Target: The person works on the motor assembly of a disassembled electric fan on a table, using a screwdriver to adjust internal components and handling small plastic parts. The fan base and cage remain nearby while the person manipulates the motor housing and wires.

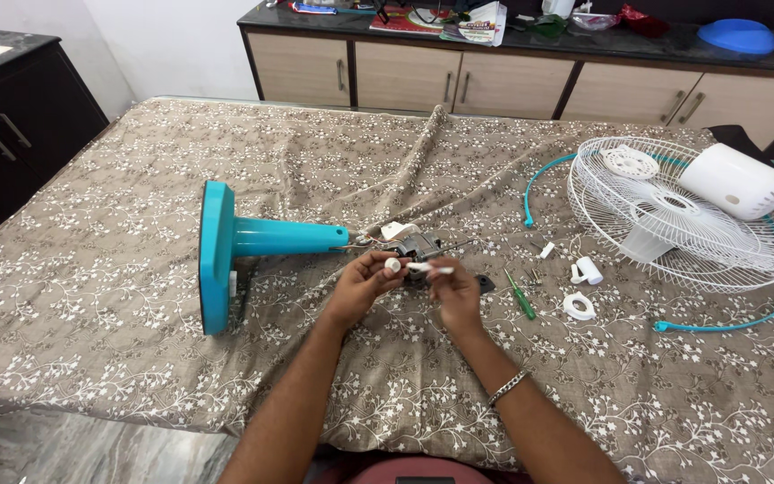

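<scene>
A big table (91,269) wears a brown flowery cloth. The blue fan stand (244,246) lies on its side, its pole pointing right toward the gray fan motor (418,246). A white wire cage (674,215) rests far right. The left hand (360,282) pinches a small white knob (392,265). The right hand (454,287) pinches a small white piece (430,267) that lies left to right. Both are just before the motor.

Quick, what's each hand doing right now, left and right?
Left hand: fingers closed on a small white knob.
Right hand: fingers pinching a thin white part beside the fan motor.
</scene>
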